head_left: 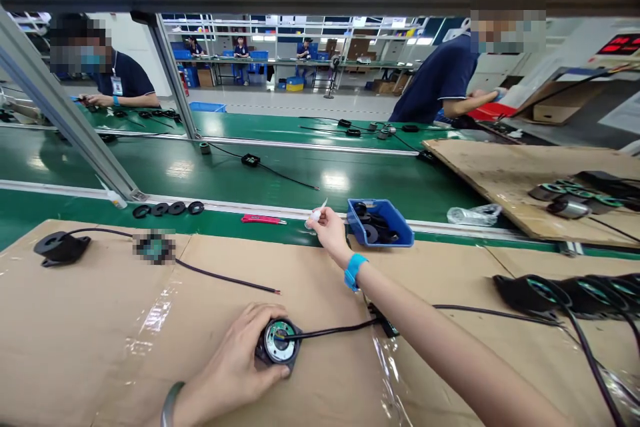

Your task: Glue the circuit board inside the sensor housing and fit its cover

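Both of your hands were busy: your left hand [235, 363] lay palm-down near you, fingers curled around the round black part [279, 341] resting on the cardboard-covered surface [100, 347]. Your right hand [327, 230] stretched far forward on a straight arm, pinched shut on a small white tube [317, 213] just beside the blue bin [383, 221].

bench [100, 347] covered in brown cardboard, clear tape patches on it. lying on it: round black part [278, 341] with its cable [340, 329] running right, second black part [59, 247] at far left with a long thin wire [225, 278], pile of black parts [575, 295] at right edge. at the back edge a blue bin [395, 227] of black rings, a red pen [261, 219], four loose black rings [167, 209]. green conveyor belt [300, 173] behind.
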Tool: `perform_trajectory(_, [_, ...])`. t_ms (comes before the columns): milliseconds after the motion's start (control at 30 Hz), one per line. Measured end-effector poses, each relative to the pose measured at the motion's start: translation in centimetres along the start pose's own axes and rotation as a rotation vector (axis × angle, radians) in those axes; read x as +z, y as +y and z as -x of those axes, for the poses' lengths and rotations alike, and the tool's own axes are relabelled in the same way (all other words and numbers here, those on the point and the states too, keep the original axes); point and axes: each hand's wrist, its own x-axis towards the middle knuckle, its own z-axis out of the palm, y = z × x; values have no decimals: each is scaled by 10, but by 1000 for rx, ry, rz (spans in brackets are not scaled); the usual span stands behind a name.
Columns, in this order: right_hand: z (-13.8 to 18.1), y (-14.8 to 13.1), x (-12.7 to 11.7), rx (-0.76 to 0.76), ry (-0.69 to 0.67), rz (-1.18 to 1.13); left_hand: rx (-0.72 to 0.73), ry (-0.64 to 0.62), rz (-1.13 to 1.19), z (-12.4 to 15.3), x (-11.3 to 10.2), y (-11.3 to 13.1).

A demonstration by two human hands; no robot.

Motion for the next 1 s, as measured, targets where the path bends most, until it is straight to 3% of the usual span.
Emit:
perform_trajectory(100, [-4, 2, 6, 11, -10, 122, -63, 24, -1, -2, 2, 0])
perform_trajectory(267, [7, -17, -9, -28, -39, 327, 11, 97, -5, -7, 10, -9])
perform_trajectory(433, [13, -36, -84, -55, -25, 544, 72, 110, 35, 0, 7, -18])
perform_trajectory(533, [7, -29, -125, 42, 2, 664, 58, 105, 85, 7, 4, -24])
perform_trajectory(600, [3, -19, -138, 109, -2, 700, 61, 100, 120, 11, 3, -27])
perform_trajectory(700, [4, -10, -143, 156, 9, 677, 85, 138, 110, 16, -1, -28])
perform_trajectory(767, [11, -12, -147, 155, 34, 608, 105, 229, 55, 18, -7, -23])
perform_trajectory(867, [32, -27, -153, 104, 36, 407, 147, 363, -35, 17, -18, -7])
perform_trajectory(1000, [78, -56, -144, -12, -45, 116, 191, 406, -34, 9, -23, 19])
